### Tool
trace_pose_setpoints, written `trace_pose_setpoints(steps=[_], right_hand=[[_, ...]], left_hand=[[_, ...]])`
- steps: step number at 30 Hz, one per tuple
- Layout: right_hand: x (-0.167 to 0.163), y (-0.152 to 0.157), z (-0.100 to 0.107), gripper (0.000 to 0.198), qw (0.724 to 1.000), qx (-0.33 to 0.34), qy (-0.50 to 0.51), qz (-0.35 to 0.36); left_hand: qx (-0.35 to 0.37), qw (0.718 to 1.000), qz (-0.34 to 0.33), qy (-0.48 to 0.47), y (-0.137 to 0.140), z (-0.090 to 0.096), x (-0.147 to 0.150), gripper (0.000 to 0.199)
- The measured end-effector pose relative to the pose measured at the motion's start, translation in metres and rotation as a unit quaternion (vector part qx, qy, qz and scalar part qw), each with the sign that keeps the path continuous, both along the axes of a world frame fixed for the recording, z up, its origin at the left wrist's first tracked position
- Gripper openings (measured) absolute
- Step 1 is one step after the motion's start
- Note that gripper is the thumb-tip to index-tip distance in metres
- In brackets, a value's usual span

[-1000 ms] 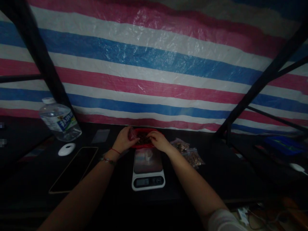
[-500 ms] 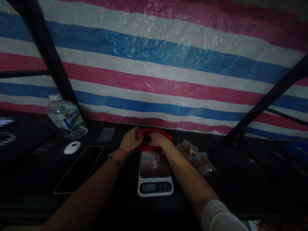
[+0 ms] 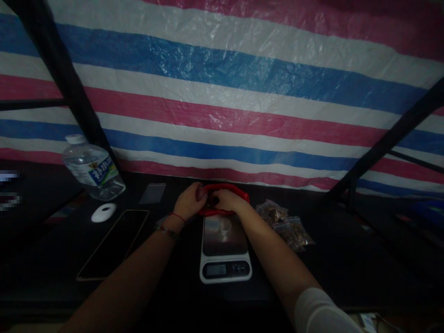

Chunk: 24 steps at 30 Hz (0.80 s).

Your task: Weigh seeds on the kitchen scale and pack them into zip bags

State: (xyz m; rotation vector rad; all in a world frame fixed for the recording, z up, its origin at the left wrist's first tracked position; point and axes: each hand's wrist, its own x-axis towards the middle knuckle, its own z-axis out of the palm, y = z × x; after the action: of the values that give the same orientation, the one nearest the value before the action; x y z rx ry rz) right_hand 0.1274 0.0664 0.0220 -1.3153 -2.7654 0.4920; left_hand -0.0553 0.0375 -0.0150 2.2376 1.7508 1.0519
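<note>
My left hand (image 3: 188,202) is closed at the left rim of a red bag (image 3: 242,190), pinching what looks like a small clear plastic bag (image 3: 201,192). Over the red bag's opening, my right hand (image 3: 224,200) has its fingers bent down and closed among something dark. Whatever they hold is hidden. Directly in front of the red bag lies a white digital kitchen scale (image 3: 225,271) with a metal plate. On that plate shows a pale round shape (image 3: 225,225); I cannot tell whether it is a clear cup or a reflection.
Right of my right forearm lie clear zip bags (image 3: 293,231) with brown bits inside. To the left are a flat clear zip bag (image 3: 152,193), a phone (image 3: 114,245), a white computer mouse (image 3: 103,212) and a large plastic bottle (image 3: 93,169). A striped tarp (image 3: 225,115) hangs behind the black table.
My right fingers have shifted slightly within the red bag's opening. My left hand stays at its rim. The whole view has moved a little.
</note>
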Motion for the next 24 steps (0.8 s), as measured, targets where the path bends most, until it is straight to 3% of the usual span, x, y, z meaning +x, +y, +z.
trace_pose_setpoints(steps=[8, 12, 16, 19, 22, 24], right_hand=[[0.010, -0.001, 0.012, 0.027, 1.000, 0.017, -0.011, -0.019], [0.015, -0.007, 0.027, 0.029, 0.999, 0.042, -0.027, -0.022], [0.022, -0.032, 0.056, 0.029, 0.998, 0.042, -0.045, -0.026], [0.027, -0.061, 0.072, 0.038, 0.998, -0.037, -0.053, 0.012], [0.025, -0.081, 0.071, 0.057, 0.995, -0.036, -0.086, 0.043], [0.019, -0.086, 0.065, 0.047, 0.992, -0.030, -0.108, 0.050]], left_hand=[[-0.012, 1.000, 0.006, -0.002, -0.002, 0.004, 0.002, 0.042], [-0.019, 1.000, 0.007, -0.007, -0.002, 0.005, 0.000, 0.043], [0.010, 1.000, 0.007, -0.010, -0.001, 0.003, -0.001, 0.043], [0.032, 0.999, 0.001, -0.005, 0.000, 0.001, -0.002, 0.041], [0.032, 0.999, 0.001, 0.003, 0.002, 0.000, -0.001, 0.043], [0.019, 1.000, 0.004, 0.006, 0.002, 0.000, -0.001, 0.045]])
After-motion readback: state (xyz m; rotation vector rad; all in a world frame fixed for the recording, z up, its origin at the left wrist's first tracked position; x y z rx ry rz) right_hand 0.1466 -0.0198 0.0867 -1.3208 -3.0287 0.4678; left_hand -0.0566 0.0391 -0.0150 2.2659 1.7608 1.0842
